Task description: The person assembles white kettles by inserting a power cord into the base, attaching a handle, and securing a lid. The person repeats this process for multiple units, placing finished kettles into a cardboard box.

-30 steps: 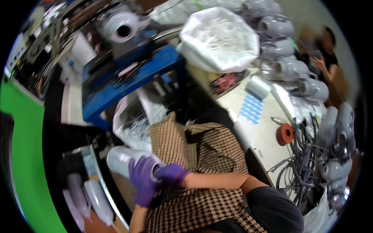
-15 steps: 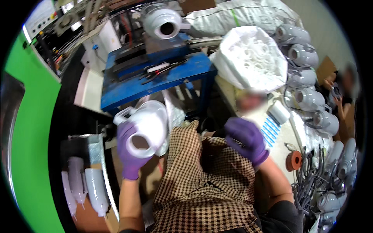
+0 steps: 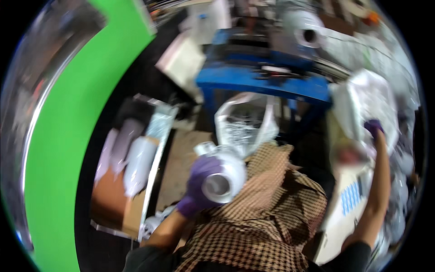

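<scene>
My left hand (image 3: 198, 183), in a purple glove, is wrapped round a white jug-shaped plastic housing (image 3: 235, 167). The housing is tilted, its round opening facing me and its handle on the far left side. On the right my arm reaches out to a white bag (image 3: 351, 102) of white plastic rings (image 3: 378, 102). My right hand (image 3: 374, 128), gloved in purple too, is at the bag's near side; its fingers are smeared and partly hidden, and I cannot see what they touch.
A blue workbench (image 3: 263, 81) with tools stands ahead; another white housing (image 3: 308, 31) sits on it. Below is an open white sack (image 3: 222, 120) of small pieces. At left, a box (image 3: 156, 177) holds long pale housings (image 3: 139, 163). A white table (image 3: 337, 226) is at right.
The view has swung left, so the scene shifts right. My right hand has moved from above my lap out to the bag of rings. My left hand still holds the housing.
</scene>
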{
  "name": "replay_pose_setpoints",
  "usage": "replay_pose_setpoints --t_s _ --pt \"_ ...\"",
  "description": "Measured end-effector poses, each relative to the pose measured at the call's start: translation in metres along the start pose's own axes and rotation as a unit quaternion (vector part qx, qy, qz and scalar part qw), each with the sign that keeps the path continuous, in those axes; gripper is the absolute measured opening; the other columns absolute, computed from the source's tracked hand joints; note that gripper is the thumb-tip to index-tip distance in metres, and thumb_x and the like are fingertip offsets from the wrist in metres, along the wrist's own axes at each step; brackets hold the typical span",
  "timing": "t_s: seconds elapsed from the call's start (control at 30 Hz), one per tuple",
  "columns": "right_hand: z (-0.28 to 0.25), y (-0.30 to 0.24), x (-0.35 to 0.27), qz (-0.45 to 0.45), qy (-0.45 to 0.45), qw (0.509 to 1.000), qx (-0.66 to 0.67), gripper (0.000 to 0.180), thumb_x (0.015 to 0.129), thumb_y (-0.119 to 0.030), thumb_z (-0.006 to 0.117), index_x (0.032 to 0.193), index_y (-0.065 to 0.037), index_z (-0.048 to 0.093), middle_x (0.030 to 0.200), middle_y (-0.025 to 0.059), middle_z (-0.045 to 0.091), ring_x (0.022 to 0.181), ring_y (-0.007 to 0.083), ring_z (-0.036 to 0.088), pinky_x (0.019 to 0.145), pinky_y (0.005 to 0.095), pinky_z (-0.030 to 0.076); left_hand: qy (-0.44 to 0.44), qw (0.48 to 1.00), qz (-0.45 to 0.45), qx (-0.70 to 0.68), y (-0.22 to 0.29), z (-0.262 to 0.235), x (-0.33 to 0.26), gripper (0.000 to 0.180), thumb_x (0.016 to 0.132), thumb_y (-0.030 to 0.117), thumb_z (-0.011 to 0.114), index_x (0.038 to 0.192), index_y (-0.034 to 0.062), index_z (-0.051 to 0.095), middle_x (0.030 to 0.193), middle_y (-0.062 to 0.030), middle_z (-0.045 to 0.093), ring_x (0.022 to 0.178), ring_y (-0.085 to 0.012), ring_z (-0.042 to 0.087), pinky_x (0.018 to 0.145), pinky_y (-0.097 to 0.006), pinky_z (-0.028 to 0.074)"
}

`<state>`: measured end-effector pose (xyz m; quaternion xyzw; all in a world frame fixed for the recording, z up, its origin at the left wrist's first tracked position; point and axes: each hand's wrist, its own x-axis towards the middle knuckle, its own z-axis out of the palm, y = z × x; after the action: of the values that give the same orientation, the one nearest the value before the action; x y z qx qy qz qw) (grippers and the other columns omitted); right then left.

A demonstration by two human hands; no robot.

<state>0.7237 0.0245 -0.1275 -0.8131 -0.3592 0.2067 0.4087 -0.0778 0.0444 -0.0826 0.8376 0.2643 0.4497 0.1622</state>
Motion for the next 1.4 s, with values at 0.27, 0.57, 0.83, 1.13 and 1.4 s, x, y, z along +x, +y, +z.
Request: replay_pose_setpoints --t_s 0.27,0.57,0.83,1.13,1.4 --pt "-0.043 -0.028 -0.062 -0.335 0.119 0.931 -0.083 0.035 0.094 0.002 0.059 0.128 0.001 0.065 0.11 0.0068 0.072 0.107 0.0212 0.068 0.09 0.0338 0.054 -0.028 0.995 -0.077 -0.063 -0.005 0.007 0.011 0.077 0.059 0.031 0.097 0.123 0.0047 0.064 0.128 -0.0172 0.066 0.124 -0.0385 0.06 0.112 -0.051 0.039" --pt "0.264 -0.291 -0.412 -0.435 -0.292 0.839 0.147 0.029 0.086 -0.002 0.072 0.115 0.003 0.073 0.118 0.0201 0.074 0.106 0.0334 0.074 0.096 0.0393 0.058 -0.067 0.997 0.016 -0.033 -0.008 0.025 0.04 0.067 0.064 0.023 0.091 0.121 0.0019 0.064 0.123 -0.0172 0.068 0.117 -0.0391 0.063 0.105 -0.051 0.047" --pt "0.302 -0.286 -0.421 -0.349 -0.242 0.89 -0.166 0.016 0.078 -0.006 0.068 0.094 -0.004 0.069 0.085 0.013 0.066 0.077 0.0347 0.069 0.07 0.0433 0.056 -0.117 0.992 0.055 0.005 0.008 0.052 0.04 0.06 0.067 0.024 0.085 0.12 0.0037 0.066 0.124 -0.0157 0.068 0.121 -0.0366 0.062 0.112 -0.055 0.04" --pt "0.303 -0.252 -0.415 -0.36 -0.23 0.898 -0.103 0.02 0.081 -0.012 0.072 0.1 -0.006 0.07 0.101 0.0168 0.068 0.085 0.0379 0.07 0.077 0.0461 0.058 -0.102 0.993 0.06 0.018 0.031 0.069 0.051 0.051 0.067 0.026 0.084 0.112 0.0047 0.071 0.118 -0.0137 0.071 0.118 -0.0373 0.064 0.113 -0.056 0.038" --pt "0.267 -0.243 -0.433 -0.353 -0.278 0.893 0.007 0.018 0.083 -0.006 0.073 0.1 0.001 0.074 0.097 0.0207 0.073 0.092 0.036 0.072 0.082 0.0419 0.058 -0.175 0.974 0.129 0.068 0.042 0.076 0.055 0.049 0.072 0.029 0.085 0.111 0.0071 0.067 0.123 -0.0115 0.069 0.122 -0.0349 0.062 0.117 -0.059 0.034"
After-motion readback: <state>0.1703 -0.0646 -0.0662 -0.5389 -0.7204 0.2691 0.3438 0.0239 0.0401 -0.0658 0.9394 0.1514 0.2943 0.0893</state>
